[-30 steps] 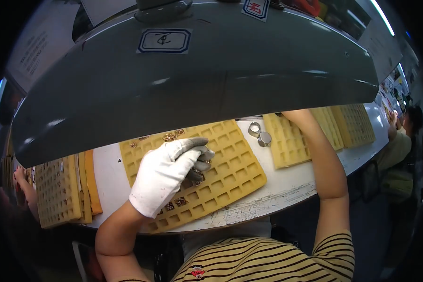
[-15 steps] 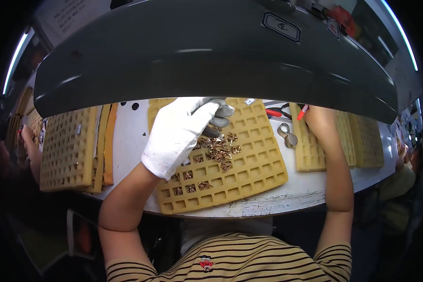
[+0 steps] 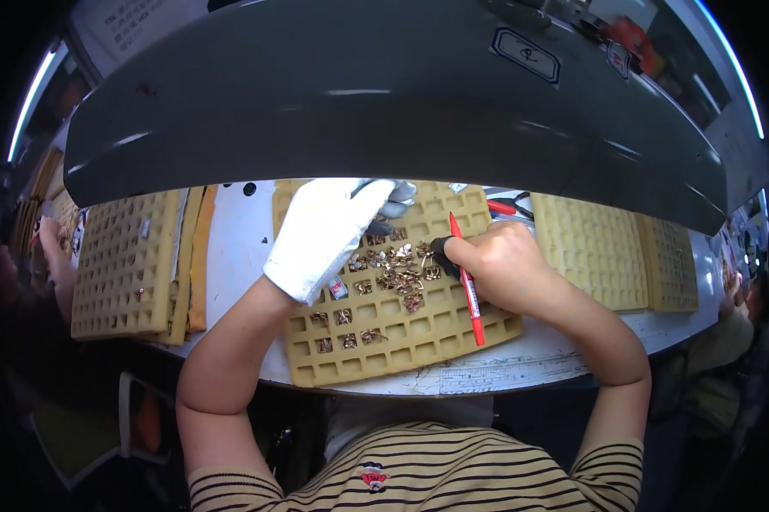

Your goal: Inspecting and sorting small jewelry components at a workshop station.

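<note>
My left hand (image 3: 320,230), in a white glove with grey fingertips, hovers over the far left part of a yellow compartment tray (image 3: 440,337). Its fingers are curled together, partly under the lamp hood's edge; what they hold, if anything, is hidden. Bare, my right hand (image 3: 508,264) is over the tray's right side and grips a red pen (image 3: 470,294), which lies across the fingers. Dark material (image 3: 440,248) covers its fingertips or sits between them; I cannot tell which. Small copper-coloured metal pieces (image 3: 401,277) are heaped mid-tray, and several pockets hold more.
A dark lamp hood (image 3: 384,119) spans the view above my hands. Yellow trays stand at left (image 3: 124,273) and right (image 3: 585,247). Red-handled pliers (image 3: 506,206) lie beyond my right hand. A ruler (image 3: 504,369) runs along the table's front edge. Another person's hand (image 3: 50,235) is at far left.
My right hand has come left and nearer from the right-hand tray to the main tray, with the red pen. The metal loupe beside the tray is no longer visible. My left hand barely moved.
</note>
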`<state>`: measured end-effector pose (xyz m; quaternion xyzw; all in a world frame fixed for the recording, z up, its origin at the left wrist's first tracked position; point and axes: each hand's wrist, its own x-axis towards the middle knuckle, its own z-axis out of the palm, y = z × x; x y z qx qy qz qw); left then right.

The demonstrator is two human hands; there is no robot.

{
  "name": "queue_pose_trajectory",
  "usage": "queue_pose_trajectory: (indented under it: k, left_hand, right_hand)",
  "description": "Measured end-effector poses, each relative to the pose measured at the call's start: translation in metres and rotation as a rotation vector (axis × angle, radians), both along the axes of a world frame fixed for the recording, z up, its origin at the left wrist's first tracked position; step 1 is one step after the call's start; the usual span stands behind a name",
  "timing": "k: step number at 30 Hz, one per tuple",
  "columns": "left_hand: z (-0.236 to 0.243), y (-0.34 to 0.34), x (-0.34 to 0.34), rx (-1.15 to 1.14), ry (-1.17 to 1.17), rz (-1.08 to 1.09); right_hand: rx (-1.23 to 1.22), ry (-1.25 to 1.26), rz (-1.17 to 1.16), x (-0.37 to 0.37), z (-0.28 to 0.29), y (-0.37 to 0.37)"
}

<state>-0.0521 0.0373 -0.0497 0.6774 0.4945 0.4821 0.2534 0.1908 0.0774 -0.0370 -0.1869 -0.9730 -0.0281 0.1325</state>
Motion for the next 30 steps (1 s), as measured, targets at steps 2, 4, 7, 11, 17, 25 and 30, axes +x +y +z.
queue_pose_trajectory:
  k: [2, 4, 7, 11, 17, 25, 30]
  left_hand:
    - [0.012, -0.006, 0.006, -0.168, 0.017, -0.027]
    - [0.043, -0.015, 0.026, -0.570, -0.122, 0.019]
    - [0.040, -0.024, 0.033, -0.425, 0.002, -0.095]
    - [0.054, -0.034, 0.048, -0.797, 0.004, -0.210]
    - [0.040, -0.041, 0.055, -0.601, 0.079, -0.247]
    - [0.049, -0.037, 0.059, -0.909, -0.242, -0.323]
    - [0.047, -0.034, 0.056, -0.958, -0.370, -0.383]
  right_hand:
    - [-0.042, 0.073, 0.001, 0.005, 0.000, 0.000]
    - [-0.046, 0.176, -0.042, 0.012, -0.001, -0.003]
    - [-0.062, 0.331, -0.061, 0.018, 0.009, -0.012]
    - [-0.052, 0.379, -0.029, 0.025, 0.014, -0.027]
    - [0.045, 0.394, 0.042, 0.025, 0.012, -0.037]
    - [-0.084, 0.396, -0.053, 0.028, 0.013, -0.037]
    - [-0.405, 0.410, -0.167, 0.032, 0.014, -0.036]
